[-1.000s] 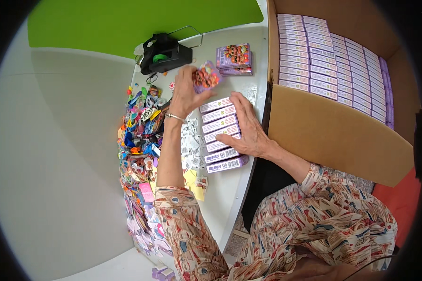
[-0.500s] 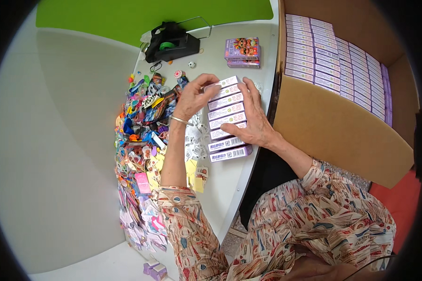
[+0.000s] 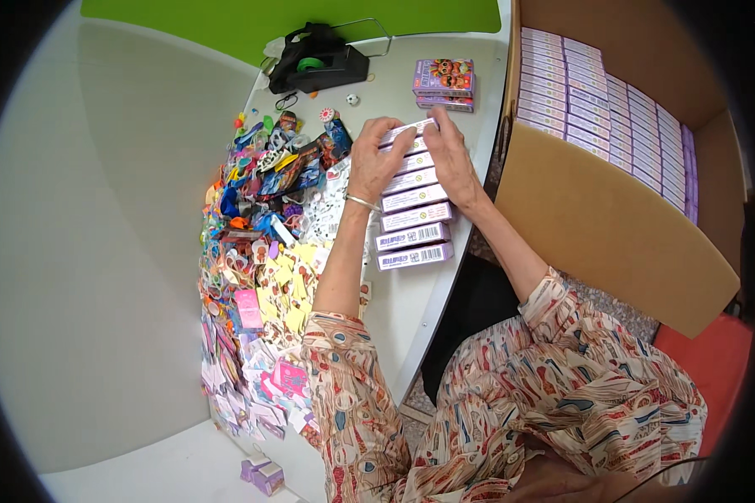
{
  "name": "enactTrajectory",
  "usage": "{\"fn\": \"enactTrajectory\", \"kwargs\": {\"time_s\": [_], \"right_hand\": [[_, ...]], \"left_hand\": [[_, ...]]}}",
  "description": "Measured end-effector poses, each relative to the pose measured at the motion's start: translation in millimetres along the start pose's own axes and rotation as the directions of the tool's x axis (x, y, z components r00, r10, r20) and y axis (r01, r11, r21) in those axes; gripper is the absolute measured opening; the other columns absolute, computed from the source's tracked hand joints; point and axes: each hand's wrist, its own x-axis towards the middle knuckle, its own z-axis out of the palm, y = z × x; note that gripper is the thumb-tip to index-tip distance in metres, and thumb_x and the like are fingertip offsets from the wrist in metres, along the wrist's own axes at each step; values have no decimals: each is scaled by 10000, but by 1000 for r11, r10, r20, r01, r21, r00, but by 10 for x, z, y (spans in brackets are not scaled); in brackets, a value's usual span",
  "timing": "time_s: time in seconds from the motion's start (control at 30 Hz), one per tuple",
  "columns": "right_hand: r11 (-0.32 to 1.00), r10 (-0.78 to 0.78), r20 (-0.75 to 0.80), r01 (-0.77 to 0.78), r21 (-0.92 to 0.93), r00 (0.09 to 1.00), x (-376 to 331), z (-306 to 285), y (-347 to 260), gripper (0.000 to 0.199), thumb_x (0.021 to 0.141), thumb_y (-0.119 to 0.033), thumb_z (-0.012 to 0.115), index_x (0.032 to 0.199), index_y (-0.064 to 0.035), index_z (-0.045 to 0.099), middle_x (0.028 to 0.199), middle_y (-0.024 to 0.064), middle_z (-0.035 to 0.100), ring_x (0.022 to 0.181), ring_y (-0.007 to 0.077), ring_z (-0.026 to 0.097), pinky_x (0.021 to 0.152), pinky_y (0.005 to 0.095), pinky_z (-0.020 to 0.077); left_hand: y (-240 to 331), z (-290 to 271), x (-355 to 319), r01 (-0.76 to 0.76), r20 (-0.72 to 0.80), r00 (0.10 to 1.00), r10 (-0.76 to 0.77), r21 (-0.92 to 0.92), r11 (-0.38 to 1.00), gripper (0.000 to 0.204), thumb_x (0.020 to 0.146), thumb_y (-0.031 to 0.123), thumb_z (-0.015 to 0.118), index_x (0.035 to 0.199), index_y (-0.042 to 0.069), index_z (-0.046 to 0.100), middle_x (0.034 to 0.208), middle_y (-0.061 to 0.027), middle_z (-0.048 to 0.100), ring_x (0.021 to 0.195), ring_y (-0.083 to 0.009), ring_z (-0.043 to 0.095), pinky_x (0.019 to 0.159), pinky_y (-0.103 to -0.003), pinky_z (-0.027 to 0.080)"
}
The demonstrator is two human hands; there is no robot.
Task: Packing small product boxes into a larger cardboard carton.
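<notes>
A row of several small white-and-purple cartons (image 3: 415, 194) stands on edge on the table, running away from me. At its far end my left hand (image 3: 376, 161) is closed round the left side of the cartons, its thumb lying over their tops. Opposite it, my right hand (image 3: 453, 163) presses along their right side, fingertips at the farthest carton. The two nearest cartons (image 3: 413, 243) sit slightly apart from the others, untouched. Beyond the hands lies a short stack of purple boxes (image 3: 443, 80) with a colourful picture on top.
Left of the row spreads a heap of small colourful toys and packets (image 3: 264, 180), with yellow cards (image 3: 289, 289) nearer me. A black tape dispenser (image 3: 331, 71) stands at the back. On the right is a large open cardboard box (image 3: 596, 201) filled with stacked cartons. A purple-white piece (image 3: 262, 474) lies lower left.
My right hand has slid away from me along the row to its far end, its thumb leaving the nearer cartons. My left hand has stayed at the far end, its thumb now over the tops.
</notes>
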Motion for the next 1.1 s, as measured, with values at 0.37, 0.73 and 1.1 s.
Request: {"fn": "enactTrajectory", "kwargs": {"time_s": [0.37,0.73,1.1], "right_hand": [[979,33,-24,-37,-201,999,166,7,45,554,895,-436,610,1199,24,550,1105,209,621,1009,283,603,904,369,455],[714,132,384,181,-676,914,468,-93,-549,385,871,-362,567,832,0,691,802,202,658,749,352,641,722,417,495],[832,164,441,116,-543,882,498,-245,-592,556,960,-511,347,1025,-49,648,1045,216,641,1000,381,598,881,436,450]], "left_hand": [[824,-233,-1480,242,-553,680,-482,-452,859,365,981,164,527,1265,-59,476,1224,-148,544,1143,-192,505,970,-306,414],[1010,424,-2118,294,-216,653,-726,-811,506,499,918,113,631,1296,-72,364,1198,-157,505,1044,-188,560,867,-282,500],[998,173,-1764,174,-296,758,-581,-766,618,540,886,66,649,1325,-46,357,1294,-150,445,1149,-223,501,920,-309,480]]}}
